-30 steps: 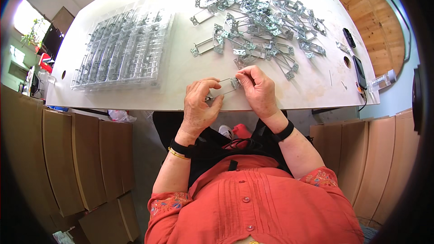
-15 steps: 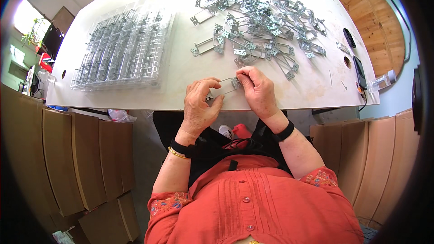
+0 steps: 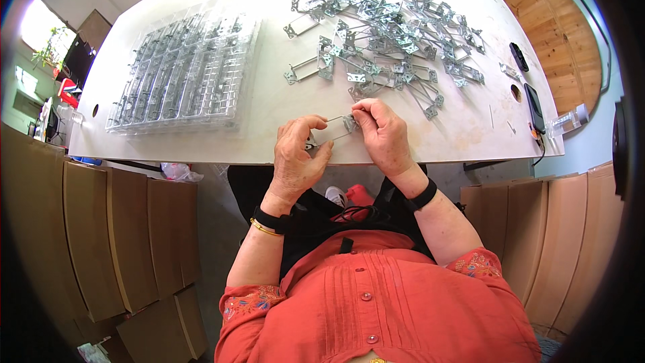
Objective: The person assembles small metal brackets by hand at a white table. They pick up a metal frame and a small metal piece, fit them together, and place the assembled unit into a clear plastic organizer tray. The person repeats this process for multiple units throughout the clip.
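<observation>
Just above the near edge of the white table, both hands hold one small metal bracket assembly [image 3: 340,136], two thin rods joining plates at its ends. My left hand [image 3: 299,152] grips its left end between thumb and fingers, hiding part of that plate. At the other end, my right hand [image 3: 381,133] pinches with thumb and forefinger; what exactly lies between the fingertips is hidden. Beyond the hands spreads a heap of similar metal brackets [image 3: 403,33]. To the left lies a stack of clear plastic trays [image 3: 181,74] with metal parts in rows.
On the white table's [image 3: 269,107] right side are a phone [image 3: 534,107] with a cable, a black object [image 3: 519,56] and a clear bottle [image 3: 570,121]. Cardboard boxes [image 3: 127,235] stand at the left, with more boxes [image 3: 537,228] at the right. A round wooden board [image 3: 554,33] leans behind.
</observation>
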A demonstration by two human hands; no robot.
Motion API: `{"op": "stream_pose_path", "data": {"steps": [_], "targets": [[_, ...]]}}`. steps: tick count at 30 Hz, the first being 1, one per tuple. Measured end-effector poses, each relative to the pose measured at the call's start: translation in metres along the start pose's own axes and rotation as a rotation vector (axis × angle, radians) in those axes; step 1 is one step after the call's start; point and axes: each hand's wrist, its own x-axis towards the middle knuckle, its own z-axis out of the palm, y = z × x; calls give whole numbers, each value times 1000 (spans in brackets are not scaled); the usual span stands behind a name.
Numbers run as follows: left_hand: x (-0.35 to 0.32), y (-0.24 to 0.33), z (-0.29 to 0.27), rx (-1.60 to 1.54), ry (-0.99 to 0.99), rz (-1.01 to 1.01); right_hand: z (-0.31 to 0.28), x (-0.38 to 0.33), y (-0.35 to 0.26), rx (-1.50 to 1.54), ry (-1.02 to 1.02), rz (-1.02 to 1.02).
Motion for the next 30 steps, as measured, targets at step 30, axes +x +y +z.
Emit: {"op": "stream_pose_path", "data": {"steps": [30], "targets": [[-3, -2, 3, 22, 30, -32, -2, -3, -6, 53, 58, 24]]}}
